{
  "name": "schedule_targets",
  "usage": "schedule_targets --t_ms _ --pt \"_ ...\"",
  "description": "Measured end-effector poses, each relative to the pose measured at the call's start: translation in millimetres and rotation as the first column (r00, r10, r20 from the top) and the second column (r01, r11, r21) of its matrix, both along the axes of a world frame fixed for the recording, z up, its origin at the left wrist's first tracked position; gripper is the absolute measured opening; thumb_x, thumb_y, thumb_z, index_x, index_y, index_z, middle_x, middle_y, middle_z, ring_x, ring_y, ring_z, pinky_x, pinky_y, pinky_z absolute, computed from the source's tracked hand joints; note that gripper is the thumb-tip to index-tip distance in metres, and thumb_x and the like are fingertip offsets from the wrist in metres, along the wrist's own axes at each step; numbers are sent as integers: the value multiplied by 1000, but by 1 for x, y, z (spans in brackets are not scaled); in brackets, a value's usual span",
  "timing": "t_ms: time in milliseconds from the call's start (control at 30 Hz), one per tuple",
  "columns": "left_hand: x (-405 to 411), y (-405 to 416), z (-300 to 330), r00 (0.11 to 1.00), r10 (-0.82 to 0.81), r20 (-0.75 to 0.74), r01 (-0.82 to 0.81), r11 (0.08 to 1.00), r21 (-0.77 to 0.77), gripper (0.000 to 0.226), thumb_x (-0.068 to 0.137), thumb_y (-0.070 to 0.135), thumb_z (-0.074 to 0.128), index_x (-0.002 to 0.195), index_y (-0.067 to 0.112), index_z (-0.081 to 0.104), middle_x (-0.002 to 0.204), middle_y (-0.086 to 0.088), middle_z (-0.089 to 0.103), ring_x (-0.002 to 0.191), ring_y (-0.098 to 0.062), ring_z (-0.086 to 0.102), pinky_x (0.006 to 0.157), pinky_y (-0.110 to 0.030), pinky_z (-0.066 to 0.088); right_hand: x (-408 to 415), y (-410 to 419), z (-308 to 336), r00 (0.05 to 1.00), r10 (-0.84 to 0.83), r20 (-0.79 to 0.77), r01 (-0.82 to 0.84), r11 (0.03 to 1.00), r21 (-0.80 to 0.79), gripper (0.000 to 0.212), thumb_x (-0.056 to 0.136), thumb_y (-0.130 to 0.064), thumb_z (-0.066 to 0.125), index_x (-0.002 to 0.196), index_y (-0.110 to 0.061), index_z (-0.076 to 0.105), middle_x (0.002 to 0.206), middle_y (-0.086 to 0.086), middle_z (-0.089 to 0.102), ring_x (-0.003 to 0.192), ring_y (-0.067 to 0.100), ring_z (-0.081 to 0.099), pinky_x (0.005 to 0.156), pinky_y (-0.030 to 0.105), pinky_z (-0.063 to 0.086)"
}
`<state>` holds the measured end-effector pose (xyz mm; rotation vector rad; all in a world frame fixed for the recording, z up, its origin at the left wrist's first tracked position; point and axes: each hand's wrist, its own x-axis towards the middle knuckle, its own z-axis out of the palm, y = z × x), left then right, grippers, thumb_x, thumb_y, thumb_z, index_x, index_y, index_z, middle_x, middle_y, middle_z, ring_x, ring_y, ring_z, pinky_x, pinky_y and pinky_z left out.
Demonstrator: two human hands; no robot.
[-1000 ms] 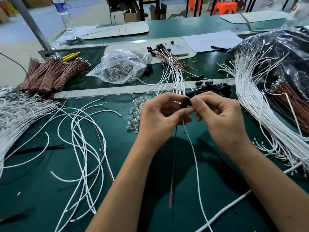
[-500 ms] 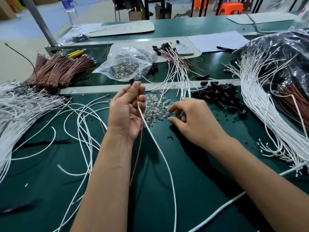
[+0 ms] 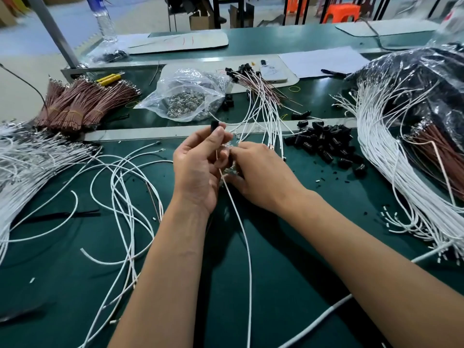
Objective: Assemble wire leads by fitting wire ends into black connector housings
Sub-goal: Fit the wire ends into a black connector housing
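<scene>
Over the green bench (image 3: 288, 285), left hand (image 3: 198, 169) pinches a black housing (image 3: 214, 126) and white wire (image 3: 241, 222).
Right hand (image 3: 261, 172) reaches among the loose metal pieces, its grip hidden; best lift one piece cleanly.

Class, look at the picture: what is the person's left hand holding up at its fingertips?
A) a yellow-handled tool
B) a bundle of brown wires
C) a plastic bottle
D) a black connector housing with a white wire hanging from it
D: the left hand pinches a black connector housing at its fingertips, and a white wire trails down from that hand.
</scene>
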<state>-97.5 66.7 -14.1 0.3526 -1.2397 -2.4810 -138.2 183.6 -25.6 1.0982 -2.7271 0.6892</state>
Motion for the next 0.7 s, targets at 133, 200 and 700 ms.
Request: schedule_targets --t_ms 133,200,700 --pt "-2 -2 -4 999 35 -35 -35 999 -12 8 93 -2 62 95 0 70 73 -6 69 50 -7 49 46 -13 40 -2 -5 2 1000 -5 18 3 997 80 24 94 -31 70 114 -18 68 106 6 60 103 36 64 85 44 53" --pt "-2 -3 -4 998 43 -44 -44 999 -11 9 93 -3 62 95 0 70 75 -8 69 51 -8 49 47 -13 40 -3 -6 1 1000 -5 28 2 995 101 27 94 -34 71 117 -21 68 107 4 55 105 34 64 86 42 52" --pt "-5 1 -8 999 9 -53 -10 1000 -18 10 94 2 60 96 2 70 79 -9 74 59 -13 56 53 -18 43 -11 16 1 994 -35 101 46 994 -102 16 82 -30 87 88 -19 78 78 -6 59 75 13 54 73 26 41"
